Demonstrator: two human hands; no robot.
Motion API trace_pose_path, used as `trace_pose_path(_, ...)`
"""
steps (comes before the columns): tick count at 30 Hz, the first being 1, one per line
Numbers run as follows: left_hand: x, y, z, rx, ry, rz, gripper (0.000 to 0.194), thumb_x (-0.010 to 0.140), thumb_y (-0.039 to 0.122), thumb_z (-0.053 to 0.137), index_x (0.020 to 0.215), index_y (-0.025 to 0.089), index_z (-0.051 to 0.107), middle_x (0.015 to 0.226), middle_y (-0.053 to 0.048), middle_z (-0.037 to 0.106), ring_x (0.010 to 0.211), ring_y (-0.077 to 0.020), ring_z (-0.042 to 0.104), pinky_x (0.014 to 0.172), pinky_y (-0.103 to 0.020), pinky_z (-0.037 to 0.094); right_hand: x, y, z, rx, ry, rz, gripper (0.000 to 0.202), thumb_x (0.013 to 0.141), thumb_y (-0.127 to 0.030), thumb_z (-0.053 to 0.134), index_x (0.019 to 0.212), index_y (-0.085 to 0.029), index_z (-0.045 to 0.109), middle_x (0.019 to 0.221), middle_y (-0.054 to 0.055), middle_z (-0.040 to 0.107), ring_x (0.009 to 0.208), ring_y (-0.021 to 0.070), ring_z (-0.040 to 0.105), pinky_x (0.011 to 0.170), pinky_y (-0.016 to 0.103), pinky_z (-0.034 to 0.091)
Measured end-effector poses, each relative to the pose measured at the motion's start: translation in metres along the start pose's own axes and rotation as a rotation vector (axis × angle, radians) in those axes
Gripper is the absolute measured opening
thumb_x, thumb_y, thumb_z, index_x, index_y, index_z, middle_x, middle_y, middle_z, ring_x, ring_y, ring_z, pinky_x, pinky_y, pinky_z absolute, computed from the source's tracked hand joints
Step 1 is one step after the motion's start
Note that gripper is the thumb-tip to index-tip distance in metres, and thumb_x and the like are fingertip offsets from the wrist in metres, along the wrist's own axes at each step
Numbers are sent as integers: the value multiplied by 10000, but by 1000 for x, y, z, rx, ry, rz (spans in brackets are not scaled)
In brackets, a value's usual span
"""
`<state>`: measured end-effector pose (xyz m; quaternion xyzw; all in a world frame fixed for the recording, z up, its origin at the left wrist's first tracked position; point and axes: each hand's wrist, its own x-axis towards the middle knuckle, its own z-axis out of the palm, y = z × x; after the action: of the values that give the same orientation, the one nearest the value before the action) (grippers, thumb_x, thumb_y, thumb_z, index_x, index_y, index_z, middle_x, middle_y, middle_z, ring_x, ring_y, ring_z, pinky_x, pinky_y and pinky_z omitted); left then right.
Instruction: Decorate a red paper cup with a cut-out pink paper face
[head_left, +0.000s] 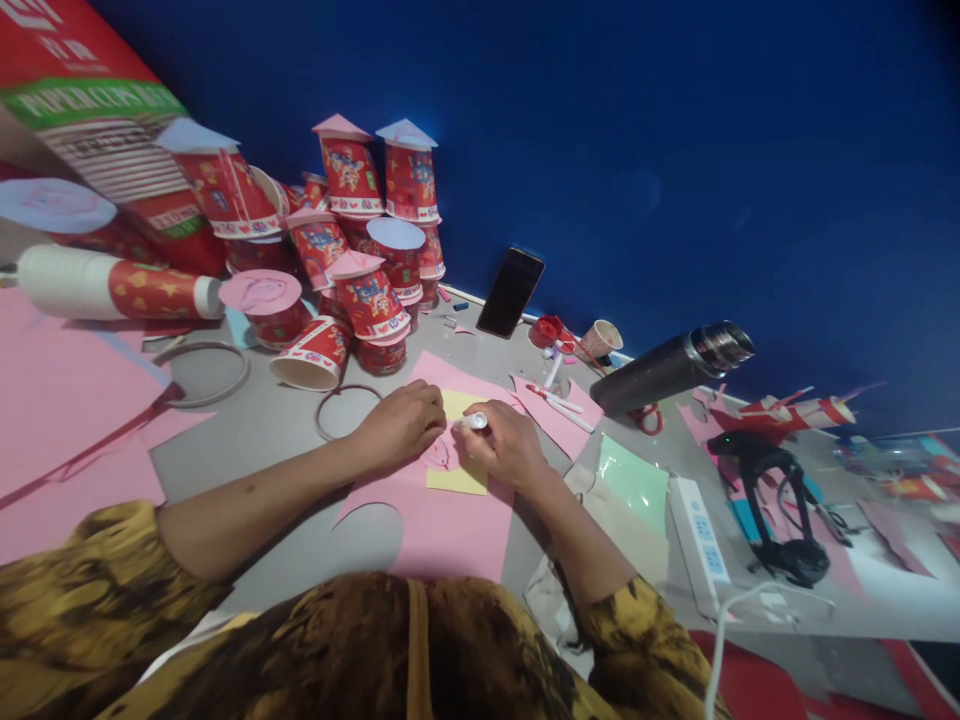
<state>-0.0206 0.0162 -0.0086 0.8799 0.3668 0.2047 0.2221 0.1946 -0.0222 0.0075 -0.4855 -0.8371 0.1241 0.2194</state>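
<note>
In my right hand [511, 442] is a white marker [472, 421], its rounded end facing up toward me. Below it a small pink paper piece [438, 457] with a red line drawing lies on a yellow sheet [456, 482]. My left hand [409, 418] rests at the left edge of these papers, fingers curled and closed; what they pinch, if anything, is hidden. Under everything spreads a larger pink paper sheet [457, 535] with a curved cutout on its left side.
Stacked red paper cups [371, 300] with paper tops stand at back left. Behind the papers a phone [511, 292] leans on the blue wall. Rightward are loose markers [559, 402], a dark thermos [667, 370], a power strip [699, 545] and a black head strap [780, 510].
</note>
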Motion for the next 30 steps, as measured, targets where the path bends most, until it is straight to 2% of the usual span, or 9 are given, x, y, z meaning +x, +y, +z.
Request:
trace_pose_path(4, 0, 0, 0, -13, 0, -5, 227, 900, 108, 589, 755, 192, 742, 884, -73, 676, 909, -238, 590, 812, -362, 472, 1, -5, 2, -89, -104, -4, 105, 962, -234, 581, 980, -232, 685, 911, 58, 746, 870, 224, 648, 759, 309, 441)
trace_pose_path(7, 0, 0, 0, -11, -3, -3, 237, 901, 113, 593, 720, 189, 726, 876, -79, 671, 910, -244, 584, 809, -369, 461, 2, -5, 1, -174, -112, 21, 96, 919, -208, 609, 968, -221, 691, 890, 75, 741, 848, 236, 643, 728, 317, 428)
trace_pose_path(15, 0, 1, 0, 1, -6, -7, 242, 901, 116, 599, 695, 186, 703, 880, -80, 669, 896, -236, 586, 795, -358, 455, -5, 2, -8, -68, 81, 69, 159, 997, -312, 579, 1040, -202, 685, 980, 92, 759, 920, 253, 666, 810, 339, 466)
trace_pose_path(17, 0, 1, 0, -1, -6, -8, 235, 899, 112, 595, 708, 186, 709, 884, -79, 672, 902, -235, 588, 807, -357, 461, -5, -3, -5, -55, 58, 51, 151, 998, -301, 577, 1035, -207, 688, 974, 86, 761, 912, 245, 664, 805, 330, 465)
trace_pose_path(20, 0, 2, -1, -5, -3, -12, 227, 889, 100, 587, 728, 190, 720, 887, -78, 674, 904, -235, 587, 809, -358, 466, -3, -9, 1, -82, -44, 1, 133, 983, -245, 564, 1007, -227, 694, 929, 65, 757, 874, 229, 655, 782, 315, 456)
trace_pose_path(23, 0, 2, -1, -4, -1, -12, 230, 886, 101, 585, 723, 190, 722, 884, -80, 671, 903, -240, 581, 799, -364, 461, -2, -6, 3, -171, -87, 21, 148, 936, -203, 580, 1013, -224, 705, 899, 71, 753, 853, 238, 654, 756, 320, 449)
trace_pose_path(25, 0, 2, -1, -1, -1, -8, 247, 892, 109, 585, 697, 189, 713, 875, -81, 666, 897, -243, 576, 793, -371, 452, -1, 0, 0, -190, -21, 79, 180, 918, -196, 588, 1050, -209, 709, 944, 92, 766, 893, 255, 666, 772, 332, 459)
trace_pose_path(28, 0, 1, 0, 3, -2, -3, 270, 895, 115, 590, 662, 193, 701, 858, -77, 658, 878, -242, 571, 779, -373, 441, -3, 6, -7, -82, 125, 154, 191, 967, -234, 555, 1086, -215, 704, 1052, 93, 776, 956, 250, 683, 835, 338, 483)
trace_pose_path(30, 0, 1, 0, 1, 0, -1, 263, 895, 116, 597, 669, 195, 706, 857, -75, 659, 881, -243, 573, 785, -373, 442, -4, 5, -7, 10, 139, 143, 182, 1000, -289, 552, 1081, -226, 703, 1067, 82, 775, 957, 236, 687, 852, 330, 492)
